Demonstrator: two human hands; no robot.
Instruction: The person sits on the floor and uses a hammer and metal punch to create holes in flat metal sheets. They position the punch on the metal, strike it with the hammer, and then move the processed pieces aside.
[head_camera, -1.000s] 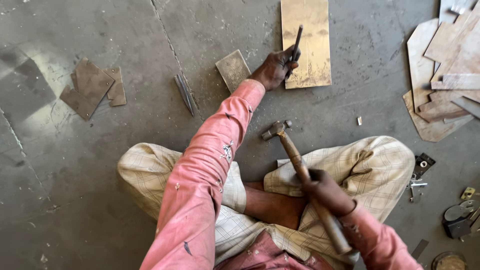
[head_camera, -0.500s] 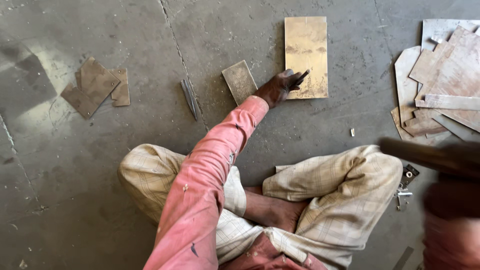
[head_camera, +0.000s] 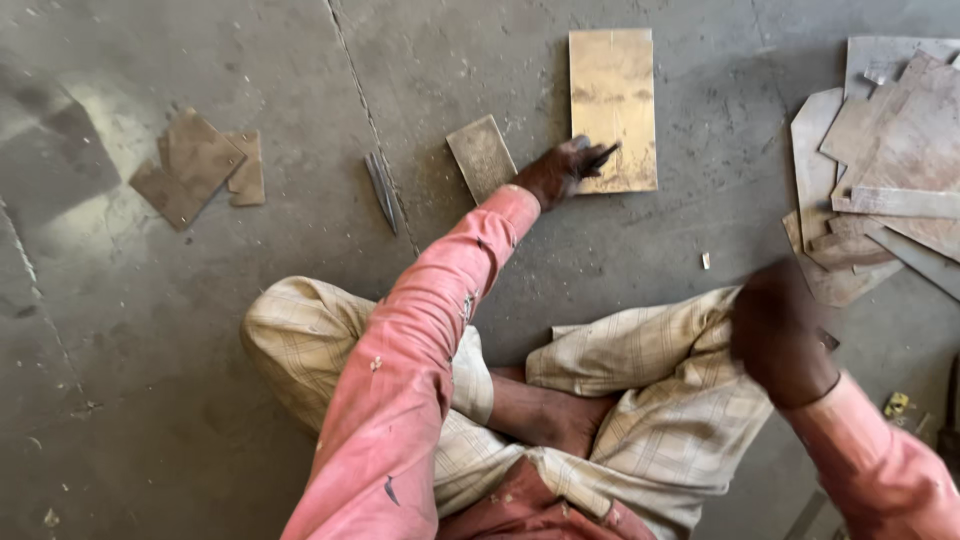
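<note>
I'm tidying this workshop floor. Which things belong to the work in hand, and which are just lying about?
In hand:
- left hand holding a dark punch on the brass-coloured plate
- right hand, blurred

Lying about:
- small plate
- pointed metal pieces
- brown offcuts
- sheet stack

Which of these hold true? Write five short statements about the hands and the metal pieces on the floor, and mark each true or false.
1. The left hand holds a thin dark tool on the rectangular brass-coloured plate. True.
2. The right hand rests flat on that plate. False: it is blurred, above the knee.
3. The small grey square plate lies left of the brass-coloured plate. True.
4. The pile of flat metal offcuts sits at the left. False: at the right.
5. The person stands. False: sits cross-legged.
</note>
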